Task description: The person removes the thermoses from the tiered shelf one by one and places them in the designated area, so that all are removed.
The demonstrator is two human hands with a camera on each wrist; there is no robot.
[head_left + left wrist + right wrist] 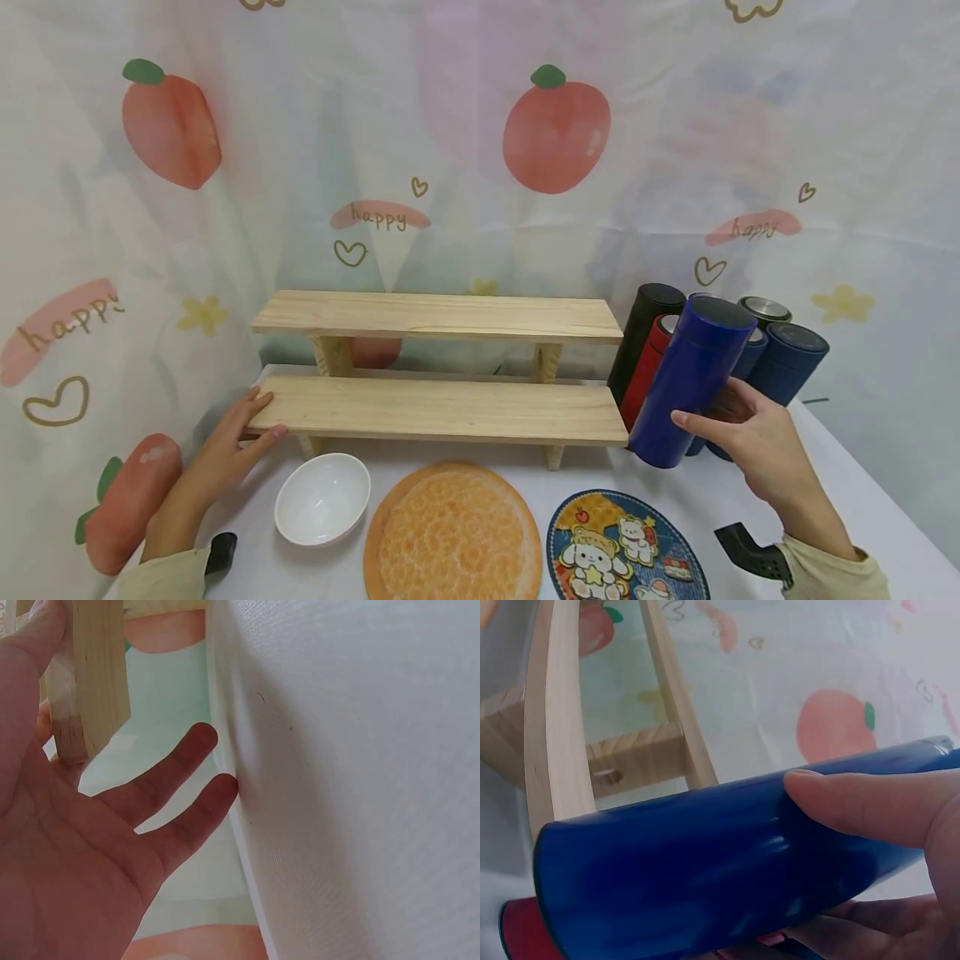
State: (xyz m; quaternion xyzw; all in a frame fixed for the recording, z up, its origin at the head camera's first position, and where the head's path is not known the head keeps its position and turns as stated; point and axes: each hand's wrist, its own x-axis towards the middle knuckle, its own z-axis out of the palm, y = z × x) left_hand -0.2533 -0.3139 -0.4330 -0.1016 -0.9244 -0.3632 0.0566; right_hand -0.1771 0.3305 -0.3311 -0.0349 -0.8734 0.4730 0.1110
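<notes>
My right hand grips a shiny blue thermos bottle, thumb along its near side and the other fingers curled behind it. The bottle tilts, its top leaning right, beside the right end of a two-tier wooden shelf. At the lower tier's left end, my left hand holds the board between thumb and fingers. Two of its fingers stretch out beside the white surface in the left wrist view. Behind the blue bottle stand a red bottle and a black one, partly hidden.
Further bottles, including a dark blue one and a steel-topped one, crowd the right. In front of the shelf are a white bowl, a round bread-patterned mat and a round cartoon mat. A printed curtain hangs behind.
</notes>
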